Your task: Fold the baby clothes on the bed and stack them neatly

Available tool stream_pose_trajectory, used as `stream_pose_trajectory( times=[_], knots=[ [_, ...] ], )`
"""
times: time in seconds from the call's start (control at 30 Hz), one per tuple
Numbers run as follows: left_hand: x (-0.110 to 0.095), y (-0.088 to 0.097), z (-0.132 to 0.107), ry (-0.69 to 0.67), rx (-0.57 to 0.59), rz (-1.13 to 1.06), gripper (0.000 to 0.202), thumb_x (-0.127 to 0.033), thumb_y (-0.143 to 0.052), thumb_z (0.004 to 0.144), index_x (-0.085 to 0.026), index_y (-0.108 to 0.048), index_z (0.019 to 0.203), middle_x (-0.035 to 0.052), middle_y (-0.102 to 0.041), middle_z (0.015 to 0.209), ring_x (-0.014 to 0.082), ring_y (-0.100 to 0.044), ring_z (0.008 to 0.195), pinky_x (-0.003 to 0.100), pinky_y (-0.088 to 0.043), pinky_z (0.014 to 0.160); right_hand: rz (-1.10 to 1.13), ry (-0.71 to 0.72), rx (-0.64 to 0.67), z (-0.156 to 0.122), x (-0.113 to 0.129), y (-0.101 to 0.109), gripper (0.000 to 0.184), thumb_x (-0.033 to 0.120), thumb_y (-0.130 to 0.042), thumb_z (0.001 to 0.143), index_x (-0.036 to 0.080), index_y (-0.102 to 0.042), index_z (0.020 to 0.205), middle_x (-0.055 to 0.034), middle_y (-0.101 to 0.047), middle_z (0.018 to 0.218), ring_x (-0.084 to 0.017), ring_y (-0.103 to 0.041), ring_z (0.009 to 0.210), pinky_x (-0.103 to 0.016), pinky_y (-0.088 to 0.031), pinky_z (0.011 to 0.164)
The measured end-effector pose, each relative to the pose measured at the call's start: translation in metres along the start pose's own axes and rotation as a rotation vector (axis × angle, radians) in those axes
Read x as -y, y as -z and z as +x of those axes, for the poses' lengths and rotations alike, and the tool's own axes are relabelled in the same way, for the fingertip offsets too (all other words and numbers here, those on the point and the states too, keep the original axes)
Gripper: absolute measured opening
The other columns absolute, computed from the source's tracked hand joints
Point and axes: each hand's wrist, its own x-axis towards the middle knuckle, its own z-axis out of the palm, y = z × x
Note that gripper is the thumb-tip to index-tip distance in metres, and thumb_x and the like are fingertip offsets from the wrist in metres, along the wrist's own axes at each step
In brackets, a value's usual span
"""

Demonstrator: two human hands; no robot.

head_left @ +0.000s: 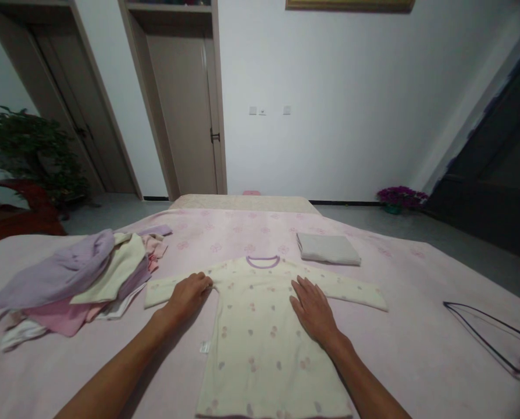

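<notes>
A pale cream long-sleeved shirt (251, 343) with a small scattered print and a purple neckband lies spread flat, neck pointing away from me and both sleeves out to the sides. My left hand (192, 295) is closed, its curled fingers pinching the cloth where the left-side sleeve meets the body. Flat on the right side of the chest, near the other sleeve, rests my right hand (314, 309), open with its fingers stretched out. A small white label (205, 347) sticks out from the shirt's left side seam.
A heap of purple, cream and pink clothes (68, 273) lies to the left on the pink patterned bedspread (399, 343). A folded grey cloth (328, 249) sits beyond the right sleeve. Black hangers (489, 337) lie at the far right.
</notes>
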Motion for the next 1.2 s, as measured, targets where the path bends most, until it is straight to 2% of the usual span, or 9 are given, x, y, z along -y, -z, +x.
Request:
stream_pose_trajectory(
  times=[0.1,0.2,0.4,0.53,0.6,0.7,0.87,1.1,1.2],
  knots=[
    [-0.003,-0.001,0.0,0.004,0.015,0.038,0.024,-0.02,-0.045,0.093,-0.023,-0.067,0.103,0.0077,-0.066,0.102,0.0214,-0.058,0.093,0.03,-0.039,0.076,-0.005,0.006,-0.002,0.0,0.0,0.001,0.052,0.042,-0.035,0.1,0.019,-0.05,0.143,-0.0088,-0.041,0.155,-0.025,-0.031,0.145,-0.046,-0.019,0.121],
    [0.001,0.006,0.002,0.123,0.041,0.002,0.023,-0.017,-0.048,0.089,-0.024,-0.068,0.098,0.0071,-0.068,0.103,0.0228,-0.061,0.095,0.031,-0.039,0.075,-0.003,0.006,-0.004,0.0,0.001,0.003,0.051,0.041,-0.035,0.1,0.018,-0.051,0.143,-0.009,-0.042,0.155,-0.025,-0.032,0.145,-0.046,-0.02,0.12],
    [0.008,0.017,0.021,0.251,0.093,-0.018,0.018,-0.014,-0.053,0.079,-0.017,-0.071,0.077,0.0122,-0.072,0.083,0.0266,-0.067,0.08,0.034,-0.044,0.071,-0.015,0.008,-0.009,-0.001,0.002,0.005,0.051,0.042,-0.035,0.1,0.018,-0.052,0.142,-0.0089,-0.043,0.154,-0.025,-0.032,0.145,-0.045,-0.02,0.12],
    [-0.019,-0.003,0.039,0.061,0.038,-0.099,0.033,-0.028,-0.044,0.095,-0.023,-0.069,0.115,0.0083,-0.07,0.121,0.0225,-0.063,0.112,0.033,-0.046,0.093,0.001,0.009,-0.014,-0.001,0.002,0.004,0.051,0.043,-0.035,0.1,0.018,-0.051,0.142,-0.0094,-0.042,0.154,-0.025,-0.032,0.145,-0.045,-0.02,0.12],
    [-0.032,-0.02,0.045,-0.048,0.039,-0.143,0.042,-0.037,-0.039,0.099,-0.026,-0.057,0.135,0.0061,-0.057,0.143,0.0206,-0.052,0.131,0.033,-0.039,0.108,0.003,0.007,-0.013,-0.001,0.001,0.004,0.051,0.042,-0.035,0.1,0.018,-0.051,0.142,-0.0095,-0.042,0.154,-0.025,-0.032,0.145,-0.045,-0.02,0.121],
    [-0.034,-0.041,0.046,-0.123,0.05,-0.154,0.056,-0.048,-0.039,0.099,-0.021,-0.045,0.148,0.0101,-0.037,0.158,0.0264,-0.032,0.146,0.043,-0.024,0.119,-0.002,0.012,-0.016,-0.001,0.0,0.002,0.051,0.042,-0.035,0.1,0.019,-0.051,0.143,-0.0093,-0.042,0.154,-0.024,-0.032,0.145,-0.045,-0.02,0.121],
    [0.006,-0.052,0.03,-0.103,0.066,-0.049,0.062,-0.055,-0.026,0.101,-0.024,-0.034,0.154,0.0106,-0.025,0.162,0.0285,-0.02,0.15,0.049,-0.018,0.12,-0.004,0.013,-0.021,-0.001,-0.001,0.001,0.051,0.042,-0.035,0.1,0.018,-0.052,0.142,-0.0095,-0.043,0.154,-0.024,-0.033,0.145,-0.045,-0.02,0.121],
    [0.078,-0.041,-0.006,0.169,0.081,0.075,0.058,-0.05,-0.029,0.101,-0.028,-0.031,0.155,0.0097,-0.026,0.163,0.0317,-0.021,0.15,0.052,-0.018,0.118,-0.006,0.003,0.003,0.0,0.001,0.003,0.052,0.042,-0.034,0.1,0.018,-0.051,0.143,-0.0085,-0.041,0.155,-0.024,-0.032,0.145,-0.045,-0.02,0.121],
    [0.099,-0.033,-0.011,0.307,0.062,0.054,0.055,-0.044,-0.033,0.099,-0.025,-0.041,0.151,0.0118,-0.033,0.159,0.0331,-0.029,0.147,0.052,-0.025,0.115,-0.005,0.0,0.005,0.0,0.002,0.004,0.052,0.042,-0.035,0.1,0.018,-0.051,0.143,-0.0086,-0.042,0.155,-0.024,-0.031,0.146,-0.045,-0.02,0.121]
  ],
)
